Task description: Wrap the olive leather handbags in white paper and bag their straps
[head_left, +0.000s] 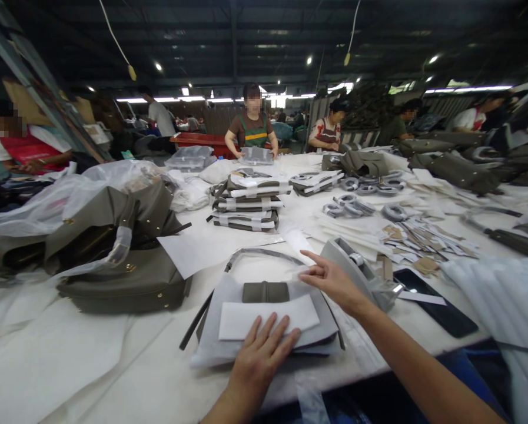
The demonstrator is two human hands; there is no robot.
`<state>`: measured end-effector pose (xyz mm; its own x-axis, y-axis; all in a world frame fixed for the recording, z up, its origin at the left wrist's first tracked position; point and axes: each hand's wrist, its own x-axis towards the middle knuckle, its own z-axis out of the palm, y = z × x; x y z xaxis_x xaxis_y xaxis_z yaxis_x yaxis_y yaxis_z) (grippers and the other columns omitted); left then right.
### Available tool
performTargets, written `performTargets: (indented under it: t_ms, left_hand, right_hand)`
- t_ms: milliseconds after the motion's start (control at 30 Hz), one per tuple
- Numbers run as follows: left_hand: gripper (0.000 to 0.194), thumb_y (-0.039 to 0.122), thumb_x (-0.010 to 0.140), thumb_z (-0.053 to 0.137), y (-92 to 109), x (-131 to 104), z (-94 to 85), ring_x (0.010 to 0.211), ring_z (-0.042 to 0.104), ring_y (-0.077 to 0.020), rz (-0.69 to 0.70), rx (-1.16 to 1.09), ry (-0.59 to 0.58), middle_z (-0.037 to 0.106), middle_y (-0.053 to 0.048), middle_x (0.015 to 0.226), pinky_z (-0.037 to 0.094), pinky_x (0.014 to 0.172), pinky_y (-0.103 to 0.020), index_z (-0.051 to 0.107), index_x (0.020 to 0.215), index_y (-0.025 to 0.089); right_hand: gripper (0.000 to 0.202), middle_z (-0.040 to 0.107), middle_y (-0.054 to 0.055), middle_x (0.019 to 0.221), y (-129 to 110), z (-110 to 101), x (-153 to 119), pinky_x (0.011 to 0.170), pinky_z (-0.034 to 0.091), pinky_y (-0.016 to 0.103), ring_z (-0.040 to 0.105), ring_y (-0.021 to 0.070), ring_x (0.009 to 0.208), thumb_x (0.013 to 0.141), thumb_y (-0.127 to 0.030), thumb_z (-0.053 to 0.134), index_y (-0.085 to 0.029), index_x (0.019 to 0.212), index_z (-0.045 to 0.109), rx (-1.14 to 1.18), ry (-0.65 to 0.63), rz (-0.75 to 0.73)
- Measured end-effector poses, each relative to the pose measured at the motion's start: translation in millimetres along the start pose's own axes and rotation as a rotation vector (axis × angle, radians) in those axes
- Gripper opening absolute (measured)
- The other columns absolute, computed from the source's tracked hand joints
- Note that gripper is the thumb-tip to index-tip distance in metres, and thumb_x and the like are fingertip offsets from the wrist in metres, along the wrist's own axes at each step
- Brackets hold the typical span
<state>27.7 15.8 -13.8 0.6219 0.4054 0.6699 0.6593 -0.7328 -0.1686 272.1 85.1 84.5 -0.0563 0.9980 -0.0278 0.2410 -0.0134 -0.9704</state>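
A grey-green handbag (266,292) lies in front of me, partly covered by thin white wrapping sheets, its wrapped handle (264,252) arched away from me. My left hand (264,356) is spread flat, pressing on a white foam piece (264,321) across the bag's front. Over the bag's right side, my right hand (328,277) has its index finger stretched out and the others partly bent. A translucent strip of tape (296,240) appears at its fingertips. Beside that hand stands a grey tape dispenser (345,259), partly hidden by my forearm.
Unwrapped handbags (126,277) are heaped on the left. Beyond my bag is a stack of wrapped bags (246,206). Wrapped handle rolls (347,206), cardboard scraps (422,238) and a dark phone (440,306) lie on the right. A co-worker (255,123) stands across the table.
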Motion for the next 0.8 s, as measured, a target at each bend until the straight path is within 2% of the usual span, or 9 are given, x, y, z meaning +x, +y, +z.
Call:
performTargets:
  t_ms: [167,233,333,467,600,700,800]
  left_hand:
    - [0.046,0.015,0.102,0.037,-11.0,8.4,-2.0,0.136,0.048,-0.0204,-0.023,0.001,-0.077,0.053,0.000,0.147,0.033,0.118,-0.043,0.047,0.144,0.029]
    - [0.045,0.016,0.101,0.041,-14.3,11.4,-3.8,0.136,0.048,-0.0210,-0.010,0.002,-0.125,0.053,-0.003,0.146,0.036,0.116,-0.043,0.047,0.144,0.028]
    - [0.042,0.014,0.099,0.044,-11.5,14.7,-2.8,0.134,0.050,-0.0221,-0.027,-0.007,-0.172,0.055,-0.005,0.145,0.037,0.115,-0.045,0.054,0.138,0.025]
    - [0.040,0.010,0.097,0.043,0.4,20.7,0.5,0.128,0.056,-0.0235,-0.132,-0.004,-0.228,0.062,-0.008,0.137,0.034,0.117,-0.049,0.058,0.133,0.017]
    - [0.042,0.007,0.095,0.042,1.7,26.4,-5.4,0.129,0.055,-0.0255,-0.106,-0.012,-0.294,0.060,-0.007,0.139,0.039,0.113,-0.048,0.057,0.133,0.015]
    - [0.056,0.004,0.093,0.041,-2.8,27.8,-13.1,0.133,0.051,-0.0245,-0.073,-0.024,-0.339,0.055,-0.007,0.145,0.041,0.112,-0.048,0.043,0.147,0.021]
    - [0.064,0.009,0.095,0.044,-3.6,27.7,-17.0,0.136,0.047,-0.0271,-0.064,-0.008,-0.346,0.041,-0.009,0.155,0.042,0.109,-0.050,0.029,0.153,0.031]
  right_hand:
    - [0.070,0.077,-0.002,0.091,0.3,4.6,-47.9,0.094,0.052,0.031,0.072,0.0171,0.088,0.086,-0.028,0.067,-0.026,0.150,0.039,-0.273,0.036,-0.179]
    - [0.066,0.078,-0.002,0.095,8.7,8.0,-62.7,0.096,0.053,0.031,0.073,0.0169,0.092,0.089,-0.023,0.062,-0.027,0.151,0.038,-0.344,0.015,-0.256]
    - [0.062,0.077,0.000,0.104,27.1,14.2,-76.7,0.102,0.051,0.033,0.071,0.0164,0.103,0.090,-0.011,0.053,-0.027,0.149,0.041,-0.410,0.000,-0.450]
    - [0.048,0.076,0.001,0.109,52.6,19.4,-84.8,0.106,0.050,0.037,0.070,0.0154,0.106,0.090,-0.002,0.047,-0.029,0.126,0.063,-0.533,0.055,-0.745]
    - [0.038,0.077,0.002,0.106,70.6,19.6,-87.2,0.104,0.053,0.041,0.069,0.0168,0.109,0.093,-0.004,0.048,-0.026,0.118,0.068,-0.531,0.082,-0.884]
    - [0.036,0.077,0.004,0.106,77.9,21.0,-86.3,0.103,0.053,0.042,0.068,0.0179,0.112,0.094,-0.005,0.048,-0.023,0.117,0.068,-0.535,0.095,-0.936]
    - [0.035,0.077,0.004,0.107,79.5,23.1,-86.3,0.104,0.052,0.041,0.066,0.0175,0.115,0.094,-0.003,0.047,-0.021,0.115,0.069,-0.583,0.118,-1.002]
